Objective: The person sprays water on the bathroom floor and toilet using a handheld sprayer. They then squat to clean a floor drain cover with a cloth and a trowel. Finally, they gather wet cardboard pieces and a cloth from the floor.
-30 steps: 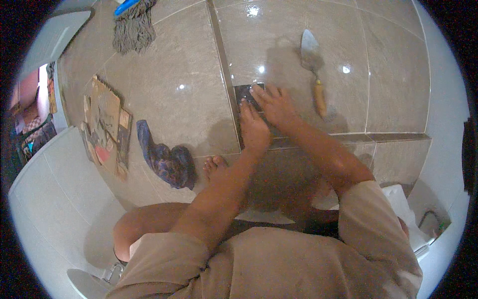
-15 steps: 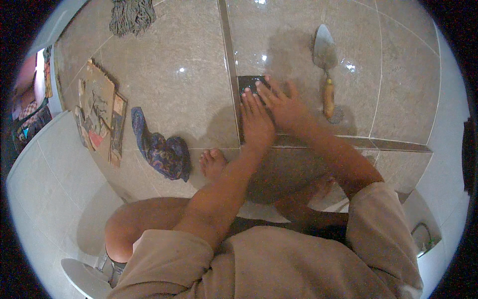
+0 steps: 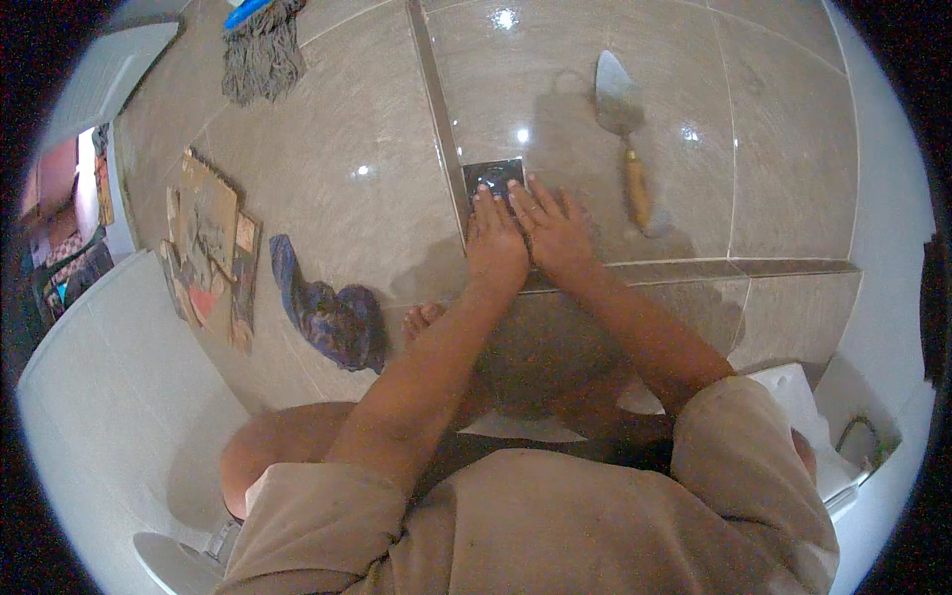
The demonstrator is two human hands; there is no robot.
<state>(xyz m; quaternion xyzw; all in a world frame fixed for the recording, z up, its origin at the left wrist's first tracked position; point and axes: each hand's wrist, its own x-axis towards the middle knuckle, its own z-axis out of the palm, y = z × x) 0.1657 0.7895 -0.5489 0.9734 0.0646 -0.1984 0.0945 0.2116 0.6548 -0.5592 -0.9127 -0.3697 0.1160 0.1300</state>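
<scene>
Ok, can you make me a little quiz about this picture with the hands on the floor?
1. True or false: both hands press on the small dark square tile.
2. Which tool lies on the floor to the right of the hands? A) a hammer B) a trowel with a wooden handle C) a paint roller
3. What lies on the floor at the top left of the picture?

Key:
1. True: the left hand and the right hand lie side by side, fingers flat on the tile.
2. B
3. A mop head, above the blue cloth and the cardboard scraps.
</scene>
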